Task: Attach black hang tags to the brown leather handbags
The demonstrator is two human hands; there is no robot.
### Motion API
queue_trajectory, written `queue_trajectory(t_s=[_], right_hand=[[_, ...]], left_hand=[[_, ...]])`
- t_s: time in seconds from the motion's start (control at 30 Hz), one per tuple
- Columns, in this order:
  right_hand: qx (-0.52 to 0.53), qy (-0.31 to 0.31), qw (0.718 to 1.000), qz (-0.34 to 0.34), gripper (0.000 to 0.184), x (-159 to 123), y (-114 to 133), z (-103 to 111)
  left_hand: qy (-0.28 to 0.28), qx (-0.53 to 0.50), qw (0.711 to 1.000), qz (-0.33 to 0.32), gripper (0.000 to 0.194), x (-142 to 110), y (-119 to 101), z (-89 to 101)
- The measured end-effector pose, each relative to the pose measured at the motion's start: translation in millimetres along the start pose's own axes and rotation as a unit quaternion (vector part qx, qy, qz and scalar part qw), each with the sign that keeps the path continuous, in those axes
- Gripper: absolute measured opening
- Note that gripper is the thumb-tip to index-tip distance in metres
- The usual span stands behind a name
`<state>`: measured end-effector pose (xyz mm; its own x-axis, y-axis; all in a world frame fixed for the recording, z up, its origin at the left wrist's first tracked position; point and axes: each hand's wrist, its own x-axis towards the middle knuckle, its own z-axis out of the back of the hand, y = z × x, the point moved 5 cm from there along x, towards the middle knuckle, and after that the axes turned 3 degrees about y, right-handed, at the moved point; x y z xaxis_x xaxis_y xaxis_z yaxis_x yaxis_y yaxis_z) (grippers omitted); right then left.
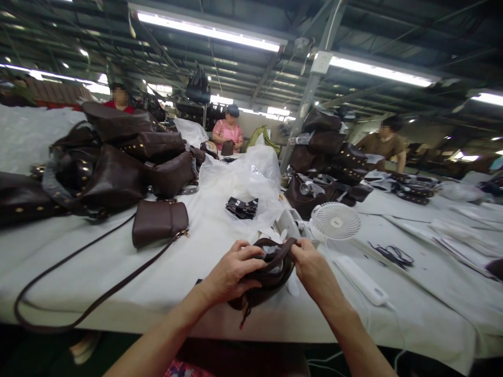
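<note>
Left arm: reaches up and inward from the bottom of the view; the left hand (234, 269) lies along the near-left side of an open dark brown bag (261, 293), fingers bent and slightly apart over its mouth, thumb lower; how firmly they press, I cannot tell.
Right arm: slants up and inward from the lower right; the right hand (310, 262) is at the bag's right end, thumb and fingertips pinching its upper edge.
Open bag: between both hands near the white table's (212, 324) front edge; mouth upward, clear plastic (271, 251) inside, a short tassel (245, 313) hanging in front.
Left of the hands: a small brown bag (159, 224) with a long strap (113, 285); bags piled behind it.
Right of the hands: a white fan (336, 221); a white power strip (363, 281).
</note>
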<state>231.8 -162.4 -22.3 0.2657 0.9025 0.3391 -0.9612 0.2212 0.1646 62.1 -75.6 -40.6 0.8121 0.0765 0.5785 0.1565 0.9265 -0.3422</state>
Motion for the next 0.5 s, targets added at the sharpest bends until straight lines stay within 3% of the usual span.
queue_trajectory(t_s=[0.1,0.17,0.23,0.33,0.4,0.5], right_hand=[[-0.055,0.021,0.998,0.013,0.031,3,6,2],[-0.026,0.003,1.000,-0.001,0.024,6,8,7],[0.056,-0.001,0.998,-0.043,0.022,10,3,12],[0.189,0.074,0.973,-0.110,0.024,15,-6,9],[0.256,0.128,0.951,-0.117,0.025,18,-8,8],[0.351,0.158,0.918,-0.093,0.029,20,-5,13]], left_hand=[[-0.014,0.008,1.000,0.023,0.024,0,-4,0.2],[-0.034,0.005,0.999,0.032,0.024,-3,-9,-3.8],[-0.061,0.004,0.997,0.046,0.025,-8,-12,-9.4],[-0.098,-0.003,0.992,0.082,0.026,-15,-11,-17.4],[-0.106,-0.020,0.990,0.093,0.027,-16,-10,-19.7],[-0.108,-0.048,0.991,0.063,0.024,-14,-11,-11.1]])
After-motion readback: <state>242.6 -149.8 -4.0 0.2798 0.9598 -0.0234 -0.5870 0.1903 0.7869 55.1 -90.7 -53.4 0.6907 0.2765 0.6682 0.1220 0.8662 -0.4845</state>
